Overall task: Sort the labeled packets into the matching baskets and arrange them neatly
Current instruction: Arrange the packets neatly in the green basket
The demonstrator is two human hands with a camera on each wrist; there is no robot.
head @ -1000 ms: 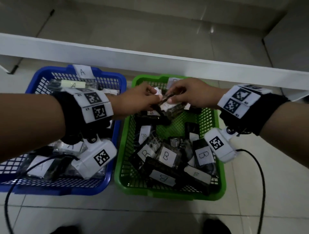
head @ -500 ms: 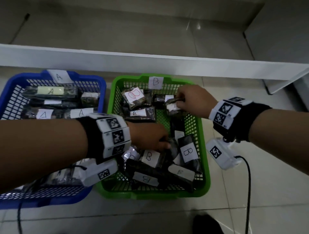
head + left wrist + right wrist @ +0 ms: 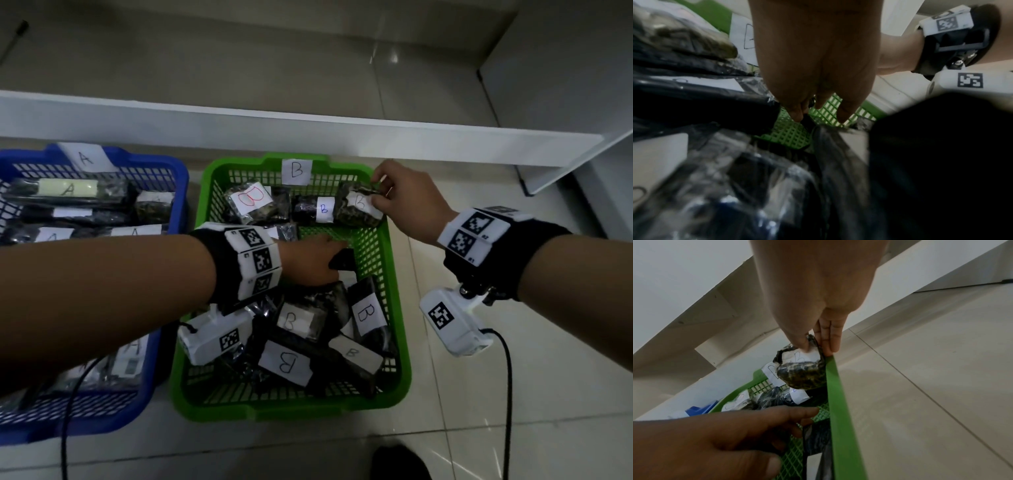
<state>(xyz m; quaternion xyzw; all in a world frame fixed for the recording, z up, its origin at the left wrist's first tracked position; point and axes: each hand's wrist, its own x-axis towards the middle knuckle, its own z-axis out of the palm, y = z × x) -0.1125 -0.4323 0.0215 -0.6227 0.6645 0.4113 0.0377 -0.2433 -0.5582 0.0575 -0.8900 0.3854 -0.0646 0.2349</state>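
A green basket tagged B stands on the floor, a blue basket tagged A to its left. My right hand pinches a dark B packet in the green basket's far right corner; in the right wrist view the thumb lies on the label and the fingers lie behind the packet. My left hand reaches into the basket's middle and curls round a black packet. The left wrist view shows its fingers on a dark packet edge.
Two more B packets line the green basket's far wall and several lie piled at its near end. A-labelled packets fill the blue basket. A white shelf board runs behind both. A black cable hangs from my right wrist.
My right hand has carried its B packet rightwards into the far right corner. My left hand has moved up from the near pile to the basket's middle and now holds a black packet.
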